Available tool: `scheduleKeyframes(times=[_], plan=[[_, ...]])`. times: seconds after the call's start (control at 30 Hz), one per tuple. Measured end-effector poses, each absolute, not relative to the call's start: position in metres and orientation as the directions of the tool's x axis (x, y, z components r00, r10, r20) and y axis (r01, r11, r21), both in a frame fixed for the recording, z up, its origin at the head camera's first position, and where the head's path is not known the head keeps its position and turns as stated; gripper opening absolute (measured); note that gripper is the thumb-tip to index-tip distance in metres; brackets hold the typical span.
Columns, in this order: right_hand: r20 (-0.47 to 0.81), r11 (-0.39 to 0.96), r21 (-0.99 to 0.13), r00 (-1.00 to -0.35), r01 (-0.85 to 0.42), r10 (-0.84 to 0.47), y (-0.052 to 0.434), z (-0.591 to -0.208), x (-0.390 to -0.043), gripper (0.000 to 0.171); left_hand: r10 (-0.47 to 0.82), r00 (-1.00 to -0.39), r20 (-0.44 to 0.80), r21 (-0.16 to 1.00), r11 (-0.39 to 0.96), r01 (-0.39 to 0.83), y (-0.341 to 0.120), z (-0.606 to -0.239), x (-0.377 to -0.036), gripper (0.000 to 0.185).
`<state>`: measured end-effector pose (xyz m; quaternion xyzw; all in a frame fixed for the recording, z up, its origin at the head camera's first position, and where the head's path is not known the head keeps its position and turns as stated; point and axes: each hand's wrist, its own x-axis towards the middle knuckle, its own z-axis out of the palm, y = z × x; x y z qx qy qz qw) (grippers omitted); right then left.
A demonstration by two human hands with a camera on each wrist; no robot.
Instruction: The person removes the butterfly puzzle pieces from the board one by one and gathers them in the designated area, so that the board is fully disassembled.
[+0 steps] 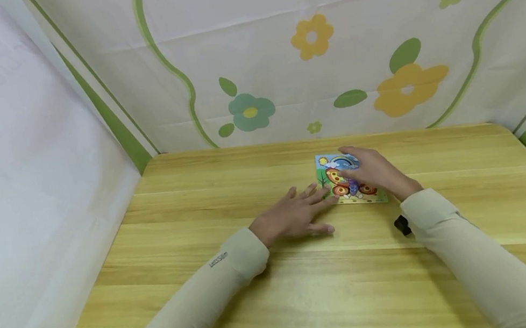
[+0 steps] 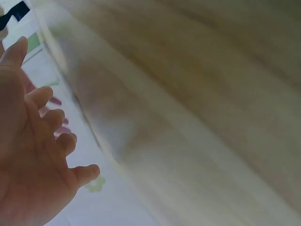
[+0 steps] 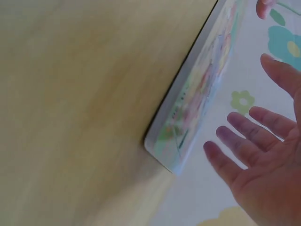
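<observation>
- The picture board, a small square panel printed with a sun, a rainbow and a red-and-orange butterfly figure, lies flat on the wooden table, at about one o'clock from the table's middle and nearer its far edge.
- In the right wrist view the board shows edge-on as a thin pale slab with a rounded corner, blurred, so its print cannot be read there.
- The right hand lies over the board from four o'clock, palm down, fingers straight and a little spread, covering the board's right half; its fingertips reach the rainbow at the far edge.
- From the right wrist camera the right hand shows open fingers held apart, gripping nothing.
- The left hand rests flat on the table at eight o'clock from the board, fingers straight and fanned, with its fingertips at the board's near left corner; whether they actually touch the edge I cannot tell.
- The left wrist view shows the left hand open, with relaxed fingers and nothing in the palm; the rest of that view is motion blur.
- Both forearms wear long beige sleeves, and a small black object sits at the right wrist.
- Behind the table, at twelve o'clock, hangs a white cloth backdrop printed with yellow, teal and green flowers and green lines.
</observation>
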<state>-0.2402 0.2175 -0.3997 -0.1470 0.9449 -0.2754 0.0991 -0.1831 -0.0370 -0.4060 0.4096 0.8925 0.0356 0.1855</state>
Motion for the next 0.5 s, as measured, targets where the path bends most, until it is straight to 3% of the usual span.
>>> scheduleKeyframes(times=[0.5], plan=[[-0.107, 0.767, -0.591, -0.917, -0.252, -0.383, 0.207, -0.411, -0.264, 0.062, 0.744, -0.568, -0.351, 0.177, 0.649, 0.74, -0.028, -0.407, -0.187, 0.077]])
